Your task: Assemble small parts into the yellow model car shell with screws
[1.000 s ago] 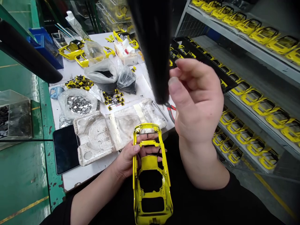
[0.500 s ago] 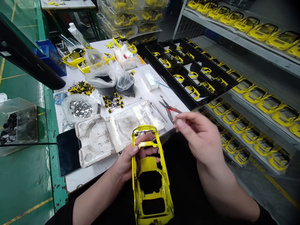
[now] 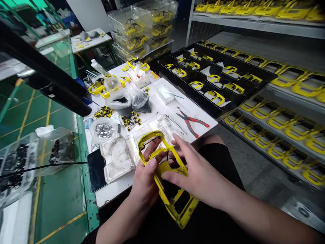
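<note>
Above my lap I hold a yellow model car body shell (image 3: 165,166) tilted, its open frame pointing down to the right. My left hand (image 3: 145,179) is wrapped round its left side, with the thumb on the rail and fingers reaching underneath. My right hand (image 3: 196,173) closes over the right side, thumb laid across the inside and fingers at the outer edge. Whether its fingertips hold a small part as well is hidden. A dirty white plaster-like cradle (image 3: 118,157) lies on the table just beyond my hands. Red-handled pliers (image 3: 189,121) rest to the right.
A bag of silvery pieces (image 3: 104,129), bags of dark pieces (image 3: 140,100) and small yellow-black parts (image 3: 104,112) lie on the table (image 3: 162,110). A black tablet (image 3: 95,171) sits at its left edge. Right stand a black divided tray (image 3: 215,71) and shelves of yellow shells (image 3: 289,79).
My right hand has come down and left from the air onto the car body shell. The shell has turned, its lower end swinging right. My view has shifted leftward.
</note>
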Available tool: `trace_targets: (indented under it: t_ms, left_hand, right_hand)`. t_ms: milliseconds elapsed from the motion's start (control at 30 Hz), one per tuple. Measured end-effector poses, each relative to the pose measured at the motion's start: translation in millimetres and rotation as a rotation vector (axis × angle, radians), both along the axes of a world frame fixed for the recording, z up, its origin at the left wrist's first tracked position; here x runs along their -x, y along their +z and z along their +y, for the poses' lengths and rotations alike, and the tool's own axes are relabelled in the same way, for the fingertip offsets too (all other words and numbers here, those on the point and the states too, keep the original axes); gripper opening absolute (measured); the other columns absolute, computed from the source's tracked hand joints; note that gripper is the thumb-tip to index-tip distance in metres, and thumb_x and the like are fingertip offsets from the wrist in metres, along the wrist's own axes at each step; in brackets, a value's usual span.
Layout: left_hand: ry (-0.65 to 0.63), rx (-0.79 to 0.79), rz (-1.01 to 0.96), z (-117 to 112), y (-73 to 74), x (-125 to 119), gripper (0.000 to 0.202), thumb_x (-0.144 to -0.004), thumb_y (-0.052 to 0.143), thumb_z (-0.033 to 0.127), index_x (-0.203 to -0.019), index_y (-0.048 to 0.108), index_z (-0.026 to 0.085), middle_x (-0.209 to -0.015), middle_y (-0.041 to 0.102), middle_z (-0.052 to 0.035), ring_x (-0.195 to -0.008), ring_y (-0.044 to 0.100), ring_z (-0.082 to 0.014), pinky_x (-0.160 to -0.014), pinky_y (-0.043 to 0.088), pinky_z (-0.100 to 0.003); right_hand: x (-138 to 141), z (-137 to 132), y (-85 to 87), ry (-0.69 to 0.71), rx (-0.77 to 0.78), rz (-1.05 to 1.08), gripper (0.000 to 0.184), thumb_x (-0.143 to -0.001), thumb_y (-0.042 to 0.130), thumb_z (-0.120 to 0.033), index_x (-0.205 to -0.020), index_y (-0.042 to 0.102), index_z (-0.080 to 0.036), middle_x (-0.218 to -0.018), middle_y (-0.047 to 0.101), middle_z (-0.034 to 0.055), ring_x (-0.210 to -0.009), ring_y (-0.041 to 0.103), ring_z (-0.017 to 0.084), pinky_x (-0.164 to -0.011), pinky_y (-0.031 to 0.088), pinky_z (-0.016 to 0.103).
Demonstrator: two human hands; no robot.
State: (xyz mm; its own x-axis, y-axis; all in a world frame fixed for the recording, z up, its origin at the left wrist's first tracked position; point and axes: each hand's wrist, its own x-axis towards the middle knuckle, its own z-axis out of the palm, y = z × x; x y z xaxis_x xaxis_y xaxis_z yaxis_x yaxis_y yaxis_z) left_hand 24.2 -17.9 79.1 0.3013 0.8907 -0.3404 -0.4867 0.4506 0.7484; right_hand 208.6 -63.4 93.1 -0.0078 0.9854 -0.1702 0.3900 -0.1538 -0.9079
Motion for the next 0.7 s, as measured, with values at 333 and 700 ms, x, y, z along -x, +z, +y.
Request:
trace_targets:
  t_ms: [333, 700]
  left_hand:
    - [0.030, -0.167, 0.020, 10.4, 36.3, 15.2, 0.081, -0.084, 0.094, 0.077, -0.153, 0.073, 0.039, -0.183, 0.052, -0.0030, -0.172, 0.042, -0.0429, -0.134, 0.051, -0.056]
    - [-0.165, 0.019, 0.020, 14.1, 32.7, 50.3, 0.043, -0.081, 0.102, 0.055, -0.105, 0.089, 0.023, -0.157, 0.073, -0.0095, -0.140, 0.068, -0.0395, -0.118, 0.058, -0.048]
  right_hand:
    - [15.8, 2.8, -0.8, 0.038, -0.571, -0.475, 0.106, -0.105, 0.075, -0.043, -0.189, 0.013, -0.023, -0.175, 0.048, 0.0242, -0.160, 0.055, 0.047, -0.123, 0.061, 0.067]
    - [-63.5, 1.4, 19.4, 0.383, -0.837, -0.784, 0.092, -0.101, 0.067, -0.020, -0.186, 0.032, -0.016, -0.177, 0.051, 0.0172, -0.154, 0.056, 0.046, -0.125, 0.051, 0.067]
